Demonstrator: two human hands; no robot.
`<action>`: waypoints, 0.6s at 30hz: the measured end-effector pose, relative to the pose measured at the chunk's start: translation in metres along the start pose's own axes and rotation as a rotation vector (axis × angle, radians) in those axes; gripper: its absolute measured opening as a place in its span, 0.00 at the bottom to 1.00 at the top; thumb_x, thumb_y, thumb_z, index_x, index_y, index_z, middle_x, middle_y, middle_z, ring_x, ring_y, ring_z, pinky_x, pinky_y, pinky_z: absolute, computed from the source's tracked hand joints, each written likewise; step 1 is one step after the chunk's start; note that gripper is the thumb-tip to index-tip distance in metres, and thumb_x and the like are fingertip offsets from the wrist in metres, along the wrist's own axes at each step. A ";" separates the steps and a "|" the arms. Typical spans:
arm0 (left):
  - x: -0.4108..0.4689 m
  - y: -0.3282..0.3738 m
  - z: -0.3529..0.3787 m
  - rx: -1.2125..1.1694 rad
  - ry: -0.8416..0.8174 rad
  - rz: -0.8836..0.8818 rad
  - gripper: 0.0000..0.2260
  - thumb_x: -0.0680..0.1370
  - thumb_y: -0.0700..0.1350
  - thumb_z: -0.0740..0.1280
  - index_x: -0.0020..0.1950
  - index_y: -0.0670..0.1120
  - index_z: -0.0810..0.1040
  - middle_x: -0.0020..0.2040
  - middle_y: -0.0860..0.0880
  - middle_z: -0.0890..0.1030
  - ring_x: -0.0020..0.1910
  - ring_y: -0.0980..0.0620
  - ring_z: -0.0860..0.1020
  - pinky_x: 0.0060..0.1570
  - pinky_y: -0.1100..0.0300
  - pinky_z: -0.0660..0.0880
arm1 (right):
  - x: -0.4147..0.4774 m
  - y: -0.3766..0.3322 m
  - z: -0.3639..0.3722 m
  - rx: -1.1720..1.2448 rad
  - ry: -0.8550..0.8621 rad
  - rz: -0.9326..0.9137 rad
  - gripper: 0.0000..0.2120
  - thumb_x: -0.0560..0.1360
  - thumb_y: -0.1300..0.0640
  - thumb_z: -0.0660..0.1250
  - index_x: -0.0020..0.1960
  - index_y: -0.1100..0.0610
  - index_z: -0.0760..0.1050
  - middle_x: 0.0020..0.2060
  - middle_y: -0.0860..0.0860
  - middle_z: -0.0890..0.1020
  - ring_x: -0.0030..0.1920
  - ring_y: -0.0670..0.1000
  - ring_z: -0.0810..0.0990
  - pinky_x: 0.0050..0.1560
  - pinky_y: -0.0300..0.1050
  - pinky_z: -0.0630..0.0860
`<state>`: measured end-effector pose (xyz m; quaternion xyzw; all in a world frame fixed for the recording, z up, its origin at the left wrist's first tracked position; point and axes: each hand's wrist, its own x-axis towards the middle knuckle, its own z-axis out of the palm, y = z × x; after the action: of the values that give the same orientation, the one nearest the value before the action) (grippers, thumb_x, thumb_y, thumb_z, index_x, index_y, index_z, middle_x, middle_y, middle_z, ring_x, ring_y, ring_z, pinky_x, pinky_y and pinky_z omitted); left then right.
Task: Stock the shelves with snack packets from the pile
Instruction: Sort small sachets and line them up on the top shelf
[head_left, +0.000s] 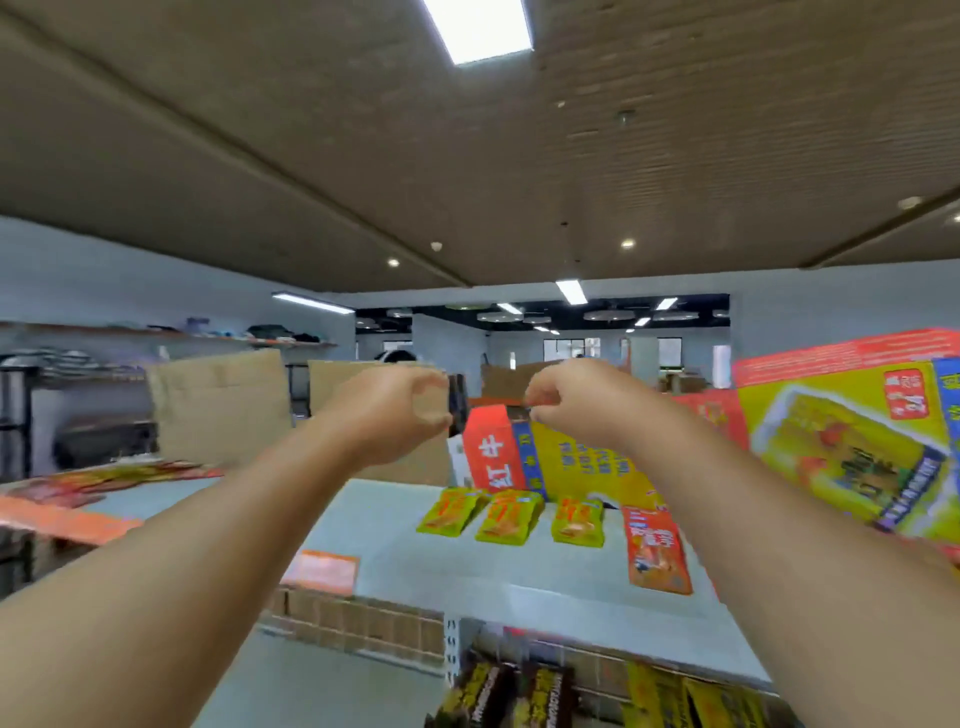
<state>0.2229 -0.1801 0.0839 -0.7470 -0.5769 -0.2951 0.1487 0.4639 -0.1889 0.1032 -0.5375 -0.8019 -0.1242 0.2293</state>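
Note:
My left hand (400, 415) and my right hand (576, 405) are raised side by side above the top shelf (415, 566), both with fingers curled toward the thumb. No packet shows plainly in either hand. A dark strip sits by my left fingertips; I cannot tell if it is held. Below the hands, three green-yellow snack packets (509, 517) lie in a row on the shelf, with an orange packet (657, 551) to their right. A pile of red and orange packets (104, 480) lies on a surface at the far left.
A red, yellow and blue carton (566, 462) leans behind the packets. A large yellow box (852, 447) fills the right side. Cardboard boxes (223, 410) stand behind the shelf. Dark and yellow packets (493, 691) fill the level below. An orange label (319, 571) marks the shelf edge.

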 end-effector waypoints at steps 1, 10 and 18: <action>-0.014 -0.030 -0.016 0.023 0.000 -0.042 0.22 0.78 0.57 0.70 0.72 0.56 0.75 0.68 0.52 0.79 0.66 0.49 0.77 0.62 0.57 0.73 | 0.012 -0.031 0.008 0.014 -0.005 -0.037 0.11 0.79 0.51 0.63 0.58 0.49 0.81 0.54 0.50 0.83 0.51 0.54 0.81 0.50 0.48 0.80; -0.116 -0.190 -0.123 0.166 -0.017 -0.368 0.22 0.79 0.58 0.68 0.73 0.58 0.73 0.69 0.50 0.78 0.66 0.49 0.76 0.63 0.56 0.72 | 0.080 -0.214 0.046 0.079 -0.086 -0.277 0.14 0.78 0.55 0.61 0.58 0.53 0.82 0.55 0.51 0.83 0.54 0.54 0.81 0.52 0.48 0.80; -0.177 -0.267 -0.169 0.237 -0.022 -0.569 0.22 0.79 0.59 0.68 0.73 0.61 0.73 0.65 0.53 0.79 0.56 0.53 0.75 0.60 0.53 0.74 | 0.126 -0.311 0.085 0.185 -0.127 -0.449 0.12 0.80 0.53 0.63 0.59 0.50 0.82 0.55 0.46 0.83 0.54 0.50 0.80 0.52 0.44 0.77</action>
<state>-0.1047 -0.3351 0.0759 -0.5360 -0.7950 -0.2473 0.1398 0.1184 -0.1718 0.1076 -0.3293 -0.9220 -0.0640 0.1934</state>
